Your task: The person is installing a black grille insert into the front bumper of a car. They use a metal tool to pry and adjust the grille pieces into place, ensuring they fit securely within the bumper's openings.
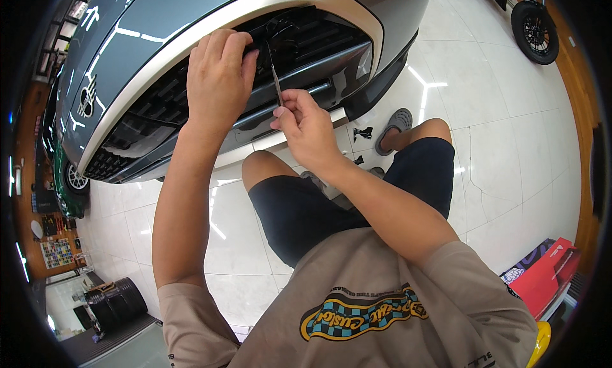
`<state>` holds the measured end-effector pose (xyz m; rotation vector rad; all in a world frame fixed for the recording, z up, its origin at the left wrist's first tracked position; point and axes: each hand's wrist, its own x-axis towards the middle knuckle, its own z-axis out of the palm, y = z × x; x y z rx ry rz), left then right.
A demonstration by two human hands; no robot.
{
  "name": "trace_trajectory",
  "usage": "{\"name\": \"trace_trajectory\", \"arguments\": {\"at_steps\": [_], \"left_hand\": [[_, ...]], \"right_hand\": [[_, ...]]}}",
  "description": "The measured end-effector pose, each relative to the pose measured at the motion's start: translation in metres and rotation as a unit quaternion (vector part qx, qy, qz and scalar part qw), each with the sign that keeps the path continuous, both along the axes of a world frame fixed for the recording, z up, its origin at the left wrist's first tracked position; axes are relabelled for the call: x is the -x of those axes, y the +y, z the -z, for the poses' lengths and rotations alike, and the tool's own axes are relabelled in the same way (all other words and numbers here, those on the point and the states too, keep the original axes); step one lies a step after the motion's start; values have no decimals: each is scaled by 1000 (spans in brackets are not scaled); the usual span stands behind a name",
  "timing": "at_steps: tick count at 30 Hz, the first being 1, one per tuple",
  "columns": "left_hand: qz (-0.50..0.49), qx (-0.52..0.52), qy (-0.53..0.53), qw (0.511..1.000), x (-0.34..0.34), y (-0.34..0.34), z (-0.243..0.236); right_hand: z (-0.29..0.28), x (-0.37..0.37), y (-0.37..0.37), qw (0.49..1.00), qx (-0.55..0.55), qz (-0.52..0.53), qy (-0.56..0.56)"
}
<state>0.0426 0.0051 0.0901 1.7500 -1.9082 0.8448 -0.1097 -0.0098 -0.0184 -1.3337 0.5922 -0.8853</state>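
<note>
1. I see the right hand point(309, 129) pinching a slim metal tool point(276, 81): probably light, stiff; best held low.
2. Left hand point(220, 68) curled at the grille point(156, 106); I can't tell whether it's grasping anything.
3. Just beyond, crumpled black film point(284, 29) against the grille: likely soft, slippery; pinch its edge.

The car point(306, 74) wears a round, winged badge point(87, 103) with lettering on its nose. Facing the car, a brown shirt point(382, 272) bears yellow lettering on a teal-and-black checkered print point(363, 314), topped by small dark letters. Well apart from the car, a red box point(539, 280) carries tiny white print.
</note>
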Motion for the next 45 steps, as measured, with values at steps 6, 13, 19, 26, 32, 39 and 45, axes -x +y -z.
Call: {"name": "trace_trajectory", "arguments": {"at_steps": [6, 13, 19, 26, 32, 39, 45], "left_hand": [[-10, 5, 9, 1000, 0, -5, -2], [-4, 49, 13, 999, -2, -5, 2], [9, 95, 13, 995, -7, -12, 12], [6, 84, 22, 996, -8, -10, 9], [-21, 54, 40, 998, -5, -9, 2], [-36, 22, 33, 999, -5, -5, -1], [-32, 31, 33, 998, -7, -5, 0]], "right_hand": [[-2, 6, -3, 1000, 13, 10, -11], [3, 1, 3, 999, 3, 26, -24], [-1, 12, -2, 999, -34, -10, 2], [-9, 5, -4, 999, -26, -22, 0], [-8, 0, -2, 997, -65, -24, -25], [-5, 1, -6, 999, -40, -8, -31], [-4, 0, -6, 1000, -25, 3, -18]]}}
